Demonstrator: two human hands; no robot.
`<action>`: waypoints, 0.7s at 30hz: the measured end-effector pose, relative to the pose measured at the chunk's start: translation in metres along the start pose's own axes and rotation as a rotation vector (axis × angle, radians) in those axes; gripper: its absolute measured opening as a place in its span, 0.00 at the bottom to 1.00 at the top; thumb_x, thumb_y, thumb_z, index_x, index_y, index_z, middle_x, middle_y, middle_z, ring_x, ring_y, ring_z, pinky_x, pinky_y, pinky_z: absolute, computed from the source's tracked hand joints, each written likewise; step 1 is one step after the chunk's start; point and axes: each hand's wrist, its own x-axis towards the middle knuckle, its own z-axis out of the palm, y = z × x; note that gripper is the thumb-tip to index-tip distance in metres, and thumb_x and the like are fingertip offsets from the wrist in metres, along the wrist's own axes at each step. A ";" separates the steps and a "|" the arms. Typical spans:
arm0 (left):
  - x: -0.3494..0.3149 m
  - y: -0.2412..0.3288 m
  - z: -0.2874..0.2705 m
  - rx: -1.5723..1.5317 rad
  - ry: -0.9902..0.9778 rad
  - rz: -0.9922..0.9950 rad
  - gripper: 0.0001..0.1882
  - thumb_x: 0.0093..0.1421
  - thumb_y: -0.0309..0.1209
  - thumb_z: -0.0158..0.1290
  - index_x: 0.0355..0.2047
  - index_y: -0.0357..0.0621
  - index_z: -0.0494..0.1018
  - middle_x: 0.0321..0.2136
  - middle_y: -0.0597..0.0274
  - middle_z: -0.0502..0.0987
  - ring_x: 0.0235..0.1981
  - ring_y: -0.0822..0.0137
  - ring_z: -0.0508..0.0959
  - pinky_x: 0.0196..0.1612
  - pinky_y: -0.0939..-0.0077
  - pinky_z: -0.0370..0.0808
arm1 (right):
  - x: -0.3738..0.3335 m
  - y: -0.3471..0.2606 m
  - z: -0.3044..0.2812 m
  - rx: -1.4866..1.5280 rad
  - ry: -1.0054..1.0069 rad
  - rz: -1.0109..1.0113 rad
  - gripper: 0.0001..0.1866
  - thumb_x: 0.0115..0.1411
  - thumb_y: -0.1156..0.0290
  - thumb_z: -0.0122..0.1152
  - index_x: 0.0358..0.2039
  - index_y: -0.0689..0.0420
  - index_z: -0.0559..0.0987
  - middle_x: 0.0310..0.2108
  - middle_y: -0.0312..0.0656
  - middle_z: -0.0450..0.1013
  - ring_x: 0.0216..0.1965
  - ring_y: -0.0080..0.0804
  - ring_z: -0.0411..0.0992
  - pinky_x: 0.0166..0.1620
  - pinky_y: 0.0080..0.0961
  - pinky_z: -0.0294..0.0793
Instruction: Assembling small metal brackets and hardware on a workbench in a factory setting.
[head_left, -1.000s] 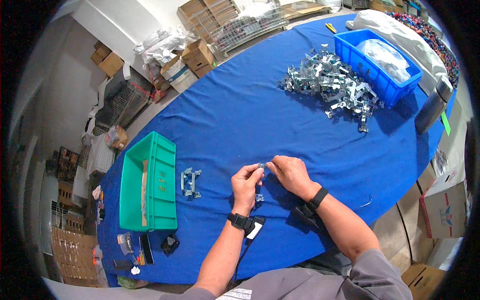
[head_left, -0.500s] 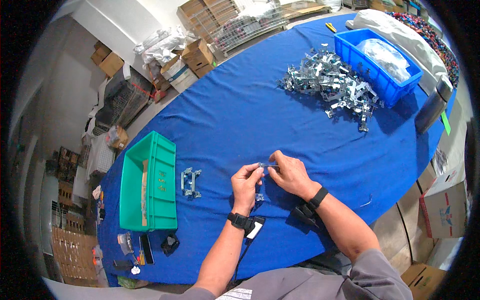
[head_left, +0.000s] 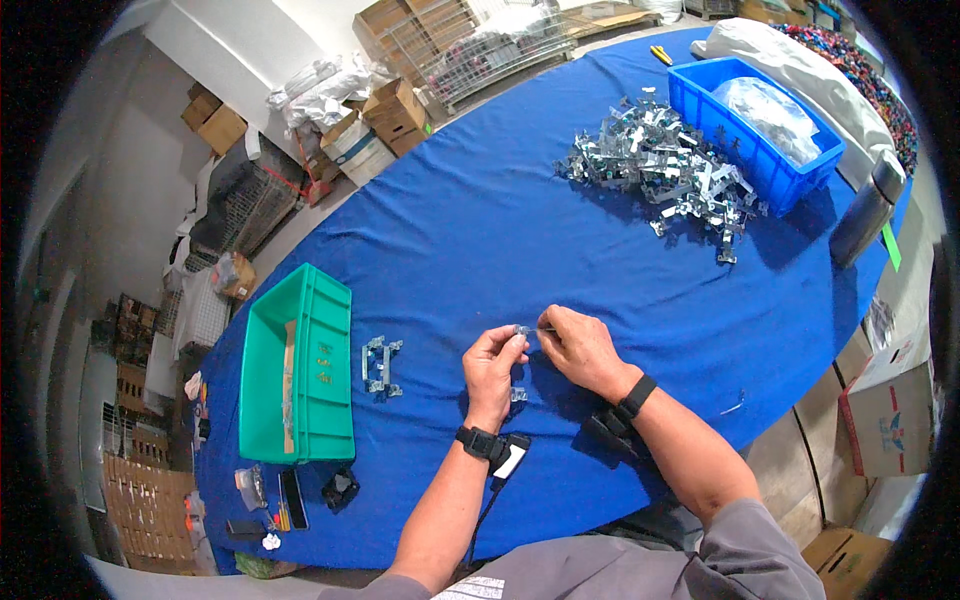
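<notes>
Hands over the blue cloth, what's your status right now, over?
Left hand pinching a small metal part. Right hand holding a thin piece close beside it. Metal pile by the blue bin, away from both hands.

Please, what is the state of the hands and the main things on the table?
Left hand: closed on a small silvery metal bracket
Right hand: pinching a thin shiny piece, mostly hidden
Heap of silvery metal brackets: loose, piled
Green plastic rectangular bin: open, brown strip inside
Blue plastic rectangular bin: open, clear bag inside
Grey metal cylindrical bottle: upright, capped
Black rectangular phone: flat, screen dark
</notes>
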 end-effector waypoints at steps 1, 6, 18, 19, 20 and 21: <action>0.000 0.000 0.000 -0.007 -0.006 0.010 0.09 0.60 0.24 0.58 0.41 0.37 0.77 0.34 0.60 0.80 0.33 0.72 0.80 0.32 0.81 0.78 | -0.001 0.001 0.001 0.000 -0.001 0.001 0.11 0.61 0.63 0.58 0.32 0.58 0.74 0.29 0.49 0.75 0.31 0.51 0.75 0.31 0.46 0.72; -0.001 0.001 0.003 -0.009 0.001 0.007 0.09 0.61 0.24 0.57 0.42 0.36 0.77 0.34 0.60 0.80 0.33 0.72 0.80 0.31 0.81 0.79 | -0.001 0.006 0.004 -0.058 0.000 -0.011 0.11 0.61 0.64 0.58 0.31 0.58 0.73 0.29 0.49 0.75 0.30 0.51 0.75 0.30 0.46 0.72; -0.002 0.003 0.005 0.039 0.001 0.011 0.10 0.62 0.25 0.56 0.43 0.35 0.77 0.36 0.60 0.80 0.33 0.73 0.80 0.29 0.81 0.80 | -0.001 0.002 0.001 -0.107 -0.041 0.013 0.10 0.63 0.63 0.56 0.33 0.57 0.72 0.28 0.49 0.75 0.29 0.52 0.75 0.30 0.47 0.72; -0.002 0.003 0.006 0.037 0.007 0.009 0.10 0.62 0.25 0.56 0.43 0.35 0.77 0.36 0.60 0.80 0.33 0.73 0.80 0.30 0.81 0.80 | -0.002 0.001 0.000 -0.108 -0.040 0.016 0.10 0.63 0.63 0.56 0.33 0.57 0.72 0.28 0.49 0.75 0.29 0.52 0.75 0.30 0.47 0.72; -0.002 0.003 0.005 0.038 0.008 0.009 0.10 0.62 0.25 0.56 0.43 0.35 0.77 0.36 0.60 0.80 0.33 0.73 0.80 0.30 0.81 0.80 | -0.001 -0.004 -0.002 -0.071 -0.014 0.017 0.11 0.63 0.63 0.56 0.31 0.57 0.72 0.27 0.49 0.75 0.28 0.52 0.75 0.29 0.47 0.72; -0.002 0.003 0.005 0.038 0.003 0.013 0.11 0.62 0.25 0.56 0.44 0.35 0.76 0.36 0.60 0.80 0.34 0.72 0.80 0.31 0.80 0.80 | -0.001 -0.007 -0.002 -0.034 0.011 0.019 0.11 0.63 0.62 0.56 0.30 0.57 0.72 0.27 0.49 0.75 0.28 0.52 0.75 0.29 0.47 0.72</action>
